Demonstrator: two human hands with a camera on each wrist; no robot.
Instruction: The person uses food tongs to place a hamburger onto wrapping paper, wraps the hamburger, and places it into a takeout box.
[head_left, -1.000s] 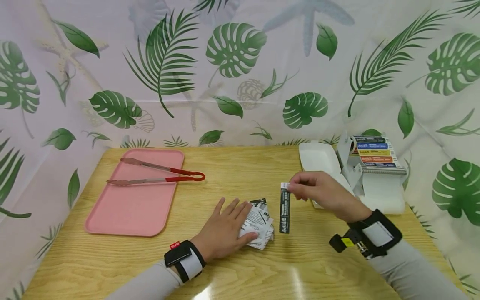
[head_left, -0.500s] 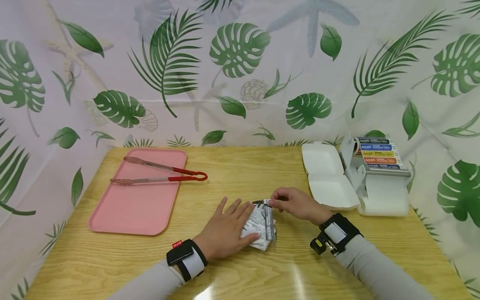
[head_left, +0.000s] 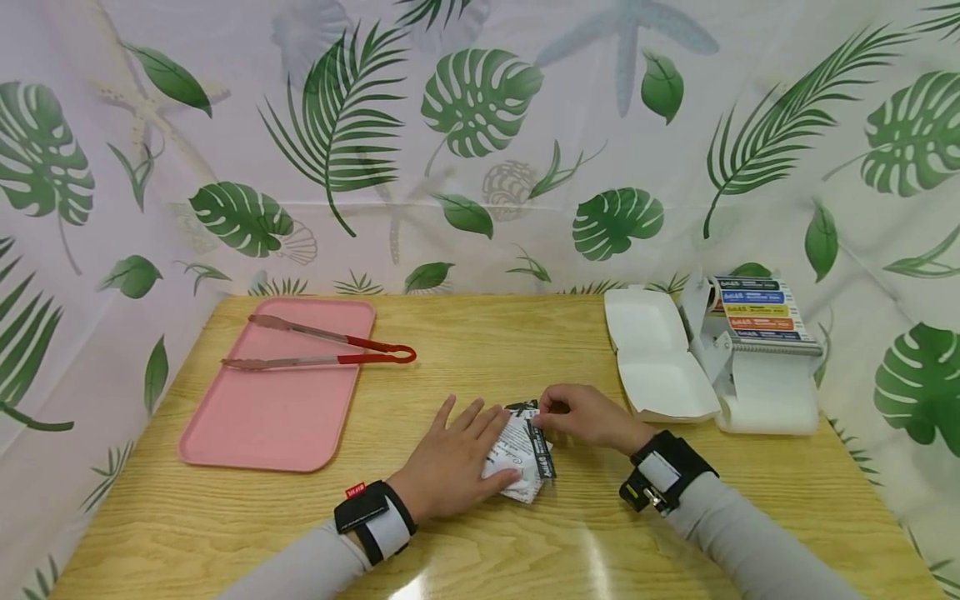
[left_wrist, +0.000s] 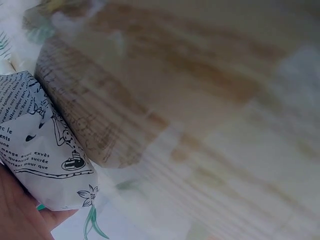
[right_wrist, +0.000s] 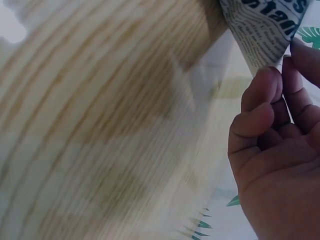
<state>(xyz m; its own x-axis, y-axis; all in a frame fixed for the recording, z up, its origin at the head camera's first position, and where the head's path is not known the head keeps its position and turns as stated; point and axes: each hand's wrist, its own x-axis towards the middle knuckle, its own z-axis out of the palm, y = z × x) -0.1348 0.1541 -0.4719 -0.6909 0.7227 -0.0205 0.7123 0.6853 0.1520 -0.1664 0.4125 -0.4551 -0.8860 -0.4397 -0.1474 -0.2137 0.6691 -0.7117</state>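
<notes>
As the packet [head_left: 512, 452] lies on the table [head_left: 480, 554], a dark label [head_left: 544, 458] runs along its right side, upper end pinched by the right hand [head_left: 588, 416]. The left hand [head_left: 452, 460] rests on the packet's left side, fingers straight and spread. Farther right stand an open box [head_left: 663, 379] and a dispenser [head_left: 763, 310]; leftward, tongs [head_left: 375, 358] overhang a tray [head_left: 270, 425].
</notes>
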